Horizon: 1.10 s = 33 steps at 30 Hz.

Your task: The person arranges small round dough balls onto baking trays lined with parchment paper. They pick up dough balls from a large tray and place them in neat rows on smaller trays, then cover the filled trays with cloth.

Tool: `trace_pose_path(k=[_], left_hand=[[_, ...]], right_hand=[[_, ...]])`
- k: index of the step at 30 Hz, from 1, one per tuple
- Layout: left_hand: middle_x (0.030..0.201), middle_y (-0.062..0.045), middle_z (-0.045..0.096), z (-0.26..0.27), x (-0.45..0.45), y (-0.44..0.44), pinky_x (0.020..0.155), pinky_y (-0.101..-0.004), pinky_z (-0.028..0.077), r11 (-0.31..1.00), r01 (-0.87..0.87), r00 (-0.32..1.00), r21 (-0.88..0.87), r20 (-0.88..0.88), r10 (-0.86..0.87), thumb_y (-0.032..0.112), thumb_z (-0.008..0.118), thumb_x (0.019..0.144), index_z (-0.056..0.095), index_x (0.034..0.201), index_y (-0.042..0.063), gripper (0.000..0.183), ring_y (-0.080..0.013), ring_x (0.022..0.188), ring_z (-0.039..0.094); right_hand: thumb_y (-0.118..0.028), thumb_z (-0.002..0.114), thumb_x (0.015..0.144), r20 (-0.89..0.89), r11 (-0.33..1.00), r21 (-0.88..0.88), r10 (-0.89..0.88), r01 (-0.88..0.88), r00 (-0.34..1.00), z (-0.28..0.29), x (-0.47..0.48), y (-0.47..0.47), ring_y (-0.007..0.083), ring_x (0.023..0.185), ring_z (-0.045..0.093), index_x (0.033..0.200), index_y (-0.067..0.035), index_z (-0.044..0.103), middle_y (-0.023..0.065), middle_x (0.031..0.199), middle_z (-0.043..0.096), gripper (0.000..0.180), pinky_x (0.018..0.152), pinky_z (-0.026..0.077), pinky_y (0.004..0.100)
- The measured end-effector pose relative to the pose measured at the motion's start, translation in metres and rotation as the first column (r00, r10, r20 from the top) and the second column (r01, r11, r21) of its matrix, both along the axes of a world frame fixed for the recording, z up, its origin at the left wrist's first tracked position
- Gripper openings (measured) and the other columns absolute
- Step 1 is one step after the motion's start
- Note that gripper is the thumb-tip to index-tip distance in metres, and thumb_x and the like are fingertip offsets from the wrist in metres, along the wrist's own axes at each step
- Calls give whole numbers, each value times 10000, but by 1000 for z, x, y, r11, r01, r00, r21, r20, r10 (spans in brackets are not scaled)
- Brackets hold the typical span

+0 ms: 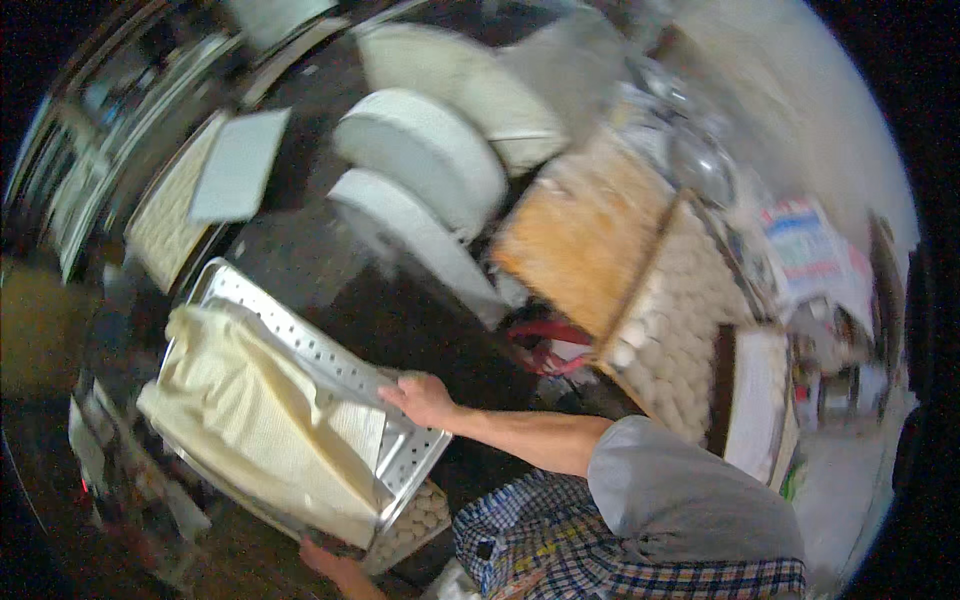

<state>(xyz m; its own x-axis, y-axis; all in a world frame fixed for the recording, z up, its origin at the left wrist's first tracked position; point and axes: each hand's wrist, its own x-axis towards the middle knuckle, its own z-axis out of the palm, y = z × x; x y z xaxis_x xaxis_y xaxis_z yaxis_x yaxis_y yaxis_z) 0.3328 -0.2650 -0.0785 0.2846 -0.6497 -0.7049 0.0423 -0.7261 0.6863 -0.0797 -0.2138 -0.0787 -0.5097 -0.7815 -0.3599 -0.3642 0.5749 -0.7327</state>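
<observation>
My right hand (421, 401) is closed on the rim of a perforated metal tray (337, 367), its arm reaching in from the right. My left hand (330, 564), partly cut off by the tray, is at the tray's lower long edge, and its fingers are mostly hidden beneath. A rumpled cream ribbed cloth (247, 405) lies in the tray and hangs over its near side. Part of the tray's holed bottom and wall shows bare along the far side. The tray is tilted in view and held in front of my checked apron (540, 517).
Below the tray sits another tray of round pale pieces (412, 525). To the right are a wooden board (592, 225) and a box of pale dough-like balls (675, 322). White round tubs (427, 150) and a red basin (551, 349) stand ahead. A covered tray (176, 210) is at left.
</observation>
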Motion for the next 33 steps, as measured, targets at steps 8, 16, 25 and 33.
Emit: trace_pose_path(k=[8, 16, 25, 33], left_hand=[[1391, -181, 556, 124, -154, 117, 934, -508, 538, 914, 337, 932, -228, -56, -358, 317, 656, 983, 522, 1395, 21, 525, -324, 1146, 598], [1164, -93, 627, 120, -354, 208, 893, -320, 486, 422, 797, 470, -433, 3, -883, 176, 673, 1008, 532, 1327, -32, 407, -159, 1012, 567], [1229, -164, 627, 139, -429, 281, 989, -412, 481, -61, 829, 274, -555, 500, -822, 142, 746, 922, 540, 1384, -10, 528, -288, 1081, 609], [1350, -173, 569, 176, -417, 315, 1043, -508, 469, -657, 750, -255, -76, 883, -393, 158, 839, 759, 533, 1438, 77, 749, -389, 1213, 563]], right_hand=[[-485, 626, 1030, 31, 851, 45, -524, 523, 851, 141, -67, 299, 246, 685, 667, 974, 33, 741, 201, 743, 679, 533, 673, 526, 417], [-476, 619, 1027, -373, 689, -129, -701, 714, 608, 126, -108, 544, 436, 706, 640, 978, -8, 706, 232, 779, 669, 478, 680, 485, 556], [-350, 730, 929, -589, 619, -355, -730, 701, 346, 158, -133, 600, 430, 980, 651, 1285, -37, 637, 197, 1003, 699, 483, 909, 513, 534], [-257, 785, 829, -521, 777, 163, -456, 609, 721, 154, -146, 555, 373, 893, 702, 947, -66, 651, 148, 885, 730, 262, 853, 493, 535]])
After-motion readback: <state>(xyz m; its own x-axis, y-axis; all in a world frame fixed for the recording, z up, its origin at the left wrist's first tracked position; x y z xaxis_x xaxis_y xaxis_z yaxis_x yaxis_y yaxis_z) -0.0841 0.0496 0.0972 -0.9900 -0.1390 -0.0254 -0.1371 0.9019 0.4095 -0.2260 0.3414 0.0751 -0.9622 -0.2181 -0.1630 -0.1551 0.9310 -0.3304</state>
